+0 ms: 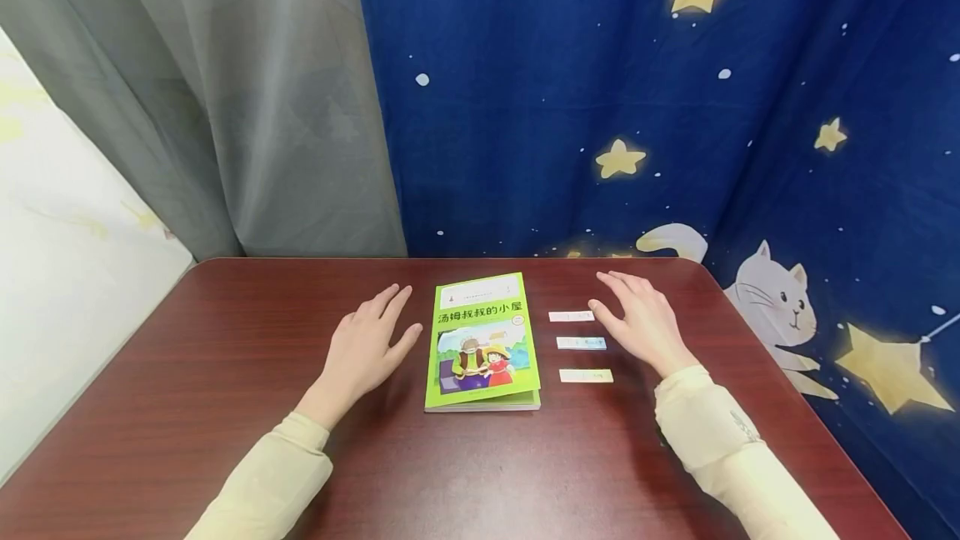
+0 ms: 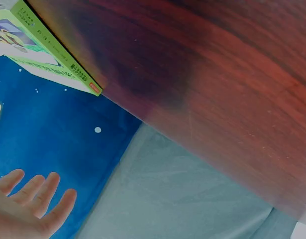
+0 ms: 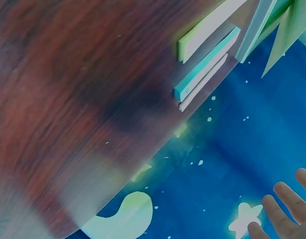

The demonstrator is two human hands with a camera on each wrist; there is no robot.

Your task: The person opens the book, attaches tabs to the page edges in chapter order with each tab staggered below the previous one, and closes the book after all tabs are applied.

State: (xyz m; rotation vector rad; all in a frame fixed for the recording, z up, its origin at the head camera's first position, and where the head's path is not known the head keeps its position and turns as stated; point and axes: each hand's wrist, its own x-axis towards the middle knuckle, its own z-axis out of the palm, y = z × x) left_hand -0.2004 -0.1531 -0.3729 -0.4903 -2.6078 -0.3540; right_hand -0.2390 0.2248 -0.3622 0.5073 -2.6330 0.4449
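Observation:
A green-covered picture book (image 1: 487,340) lies on the table, its front cover slightly lifted at the lower right corner. To its left my left hand (image 1: 367,340) hovers with fingers spread, holding nothing. On the book's other side, three small paper strips form a column: a whitish one (image 1: 570,317), a bluish one (image 1: 581,343) and a yellow-green one (image 1: 587,376). Fingertips of my right hand (image 1: 637,319) are close beside the top strip, fingers extended and nothing held. The right wrist view shows the strips as thin little pads, the teal one (image 3: 207,64) in the middle.
The dark red wooden table (image 1: 225,373) ends at a far edge in front of a grey curtain (image 1: 300,107) and a blue star-patterned curtain (image 1: 525,107). A white surface (image 1: 60,257) borders the table's left side.

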